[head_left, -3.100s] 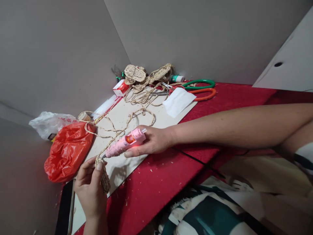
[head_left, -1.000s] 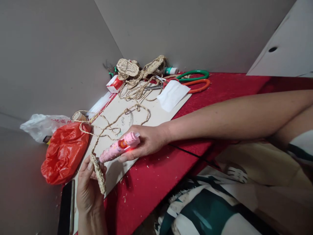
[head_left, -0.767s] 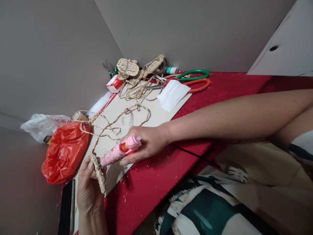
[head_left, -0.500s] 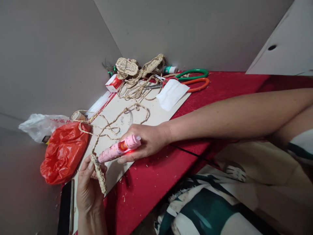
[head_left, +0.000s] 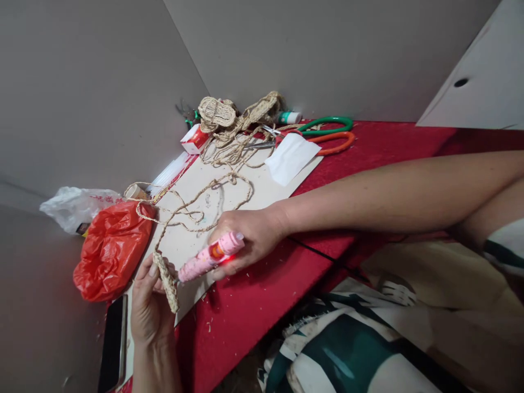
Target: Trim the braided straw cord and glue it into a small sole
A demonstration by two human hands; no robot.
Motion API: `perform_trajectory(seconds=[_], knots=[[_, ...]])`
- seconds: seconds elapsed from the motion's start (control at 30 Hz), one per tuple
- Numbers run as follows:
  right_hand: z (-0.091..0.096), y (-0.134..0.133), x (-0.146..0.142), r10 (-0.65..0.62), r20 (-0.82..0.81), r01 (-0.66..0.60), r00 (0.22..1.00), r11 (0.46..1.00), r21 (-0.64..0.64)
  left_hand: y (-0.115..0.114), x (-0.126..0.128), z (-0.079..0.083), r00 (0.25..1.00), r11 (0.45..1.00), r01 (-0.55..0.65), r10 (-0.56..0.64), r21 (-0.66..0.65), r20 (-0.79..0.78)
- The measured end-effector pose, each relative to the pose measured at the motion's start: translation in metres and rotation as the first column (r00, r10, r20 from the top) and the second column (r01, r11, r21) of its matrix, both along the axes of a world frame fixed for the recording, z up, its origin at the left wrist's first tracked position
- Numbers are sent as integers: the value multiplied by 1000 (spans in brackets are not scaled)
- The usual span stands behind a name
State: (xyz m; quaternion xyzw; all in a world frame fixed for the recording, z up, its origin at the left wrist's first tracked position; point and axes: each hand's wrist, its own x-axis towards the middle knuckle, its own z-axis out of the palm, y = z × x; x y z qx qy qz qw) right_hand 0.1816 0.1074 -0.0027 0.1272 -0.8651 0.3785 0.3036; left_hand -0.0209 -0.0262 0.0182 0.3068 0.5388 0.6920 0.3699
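Observation:
My left hand (head_left: 149, 305) pinches a flat coil of braided straw rope (head_left: 168, 284) upright over the beige board (head_left: 266, 194). The loose rope (head_left: 192, 207) runs from the coil across the board toward the far corner. My right hand (head_left: 249, 237) is closed round a pink glue gun (head_left: 210, 256) with a red light glowing. Its nozzle touches the side of the coil. A black cord (head_left: 319, 254) trails from that hand over the red tablecloth (head_left: 388, 147).
A red plastic bag (head_left: 112, 248) and a white bag (head_left: 76, 204) lie at the left. A dark phone (head_left: 112, 344) sits by my left wrist. At the far corner are woven straw pieces (head_left: 229, 117), a red-and-white box (head_left: 194, 140), green and orange scissors (head_left: 327, 134), and white paper (head_left: 290, 158).
The glue gun's nozzle has slid down the side of the coil, from near its top toward its middle. My left hand keeps its grip. The camera has shifted slightly.

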Motion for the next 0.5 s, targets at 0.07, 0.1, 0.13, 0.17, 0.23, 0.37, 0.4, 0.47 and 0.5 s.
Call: perform_trajectory(seconds=[0.07,0.1,0.13,0.17,0.23,0.37,0.4,0.47,0.5], knots=[[-2,0,1,-12,94,6,996,998,65,0,-1,2,999,1000,-28,28,8,-26],[-3,-1,2,-43,149,26,988,993,114,0,-1,3,998,999,-48,48,14,-47],[-4,-2,2,-87,201,52,976,984,172,-1,-1,4,995,997,-70,72,23,-73],[-5,-2,1,-136,247,77,959,968,238,-2,-2,4,990,995,-96,99,38,-101],[-5,-4,0,-226,305,104,925,924,367,-4,-2,5,974,986,-145,157,83,-161],[1,-7,-1,-234,367,16,900,861,509,-9,-4,3,911,951,-224,282,213,-302],[5,-7,0,-195,390,-30,900,864,503,-10,-5,3,890,943,-230,304,241,-339],[16,-7,2,-124,393,-63,911,900,432,-12,-4,2,852,931,-228,332,285,-404],[23,-7,1,-116,348,-27,930,924,380,-13,-4,2,837,931,-220,334,292,-434]])
